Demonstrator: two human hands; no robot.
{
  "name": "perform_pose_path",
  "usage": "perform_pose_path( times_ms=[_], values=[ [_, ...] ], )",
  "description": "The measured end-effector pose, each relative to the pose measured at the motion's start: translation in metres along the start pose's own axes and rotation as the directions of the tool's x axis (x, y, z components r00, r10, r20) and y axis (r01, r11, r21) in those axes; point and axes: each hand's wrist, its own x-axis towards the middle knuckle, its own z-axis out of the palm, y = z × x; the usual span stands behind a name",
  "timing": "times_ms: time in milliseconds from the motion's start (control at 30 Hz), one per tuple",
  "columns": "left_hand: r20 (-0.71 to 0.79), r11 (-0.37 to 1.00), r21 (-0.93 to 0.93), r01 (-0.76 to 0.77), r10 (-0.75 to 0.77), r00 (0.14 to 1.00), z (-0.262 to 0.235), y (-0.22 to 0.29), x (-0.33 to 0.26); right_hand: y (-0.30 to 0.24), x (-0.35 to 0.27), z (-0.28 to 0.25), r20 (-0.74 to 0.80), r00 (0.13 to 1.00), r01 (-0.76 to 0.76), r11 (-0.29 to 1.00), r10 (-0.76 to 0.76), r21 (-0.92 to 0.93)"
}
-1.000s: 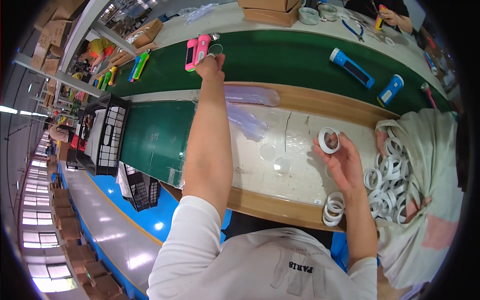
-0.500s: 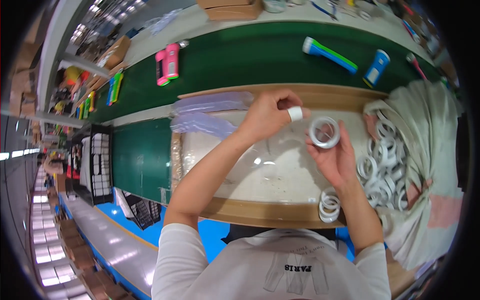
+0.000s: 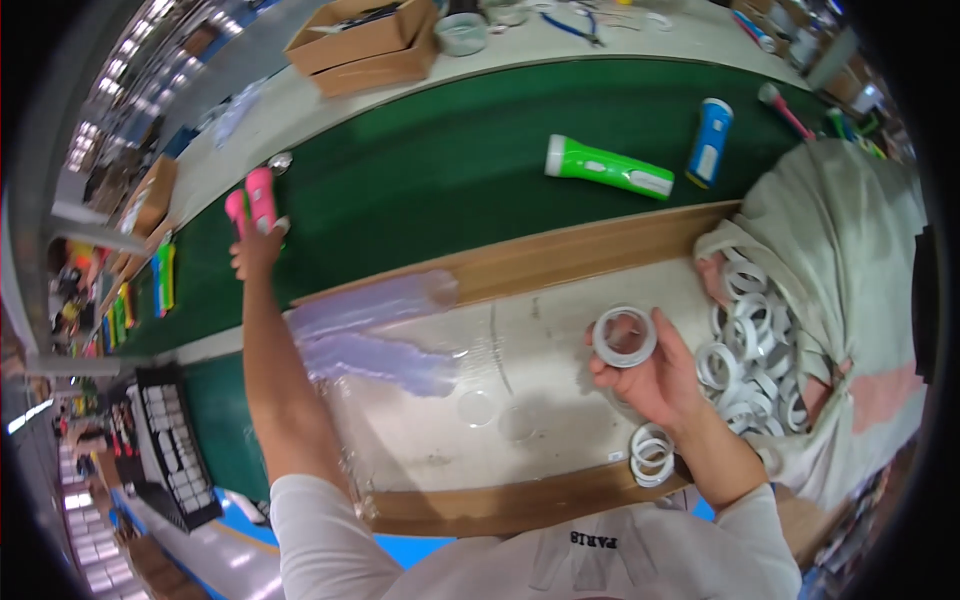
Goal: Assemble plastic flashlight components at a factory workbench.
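Stretched far out to the left, my left hand closes around the near end of a pink flashlight. A white band shows at its thumb. Against that flashlight lies a second pink one, partly covered by my fingers. My right hand holds up a white ring by its edge; whether a clear disc fills it, I cannot tell. Below this hand is a small stack of white rings. More white rings spill from a pale cloth sack at the right.
Clear purplish plastic sleeves lie in the shallow cardboard tray before me. Across the green belt are a green flashlight and a blue flashlight. Behind it stand a cardboard box and pliers.
My left hand has gone from beside the right hand out to the pink flashlights and closed there. The right hand still holds its ring. My view has shifted, and the green flashlight shows a different side.
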Motion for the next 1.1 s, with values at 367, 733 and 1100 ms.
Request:
perform_pose_path(
  times_ms=[367,733,1100],
  values=[
    [0.064,0.594,-0.603,-0.532,0.701,0.71,-0.045,0.039,-0.128,0.0,-0.009,-0.002,-0.019,1.0,0.01,0.998,-0.009,0.064],
    [0.159,0.095,-0.986,0.136,0.769,0.619,-0.145,0.04,-0.279,-0.005,-0.012,0.006,0.025,0.998,0.065,0.991,-0.063,-0.12],
    [-0.037,0.236,-0.581,-0.779,0.949,0.314,-0.197,0.006,-0.441,-0.014,-0.024,0.016,0.147,0.979,0.147,0.989,-0.144,-0.011]
  ],
)
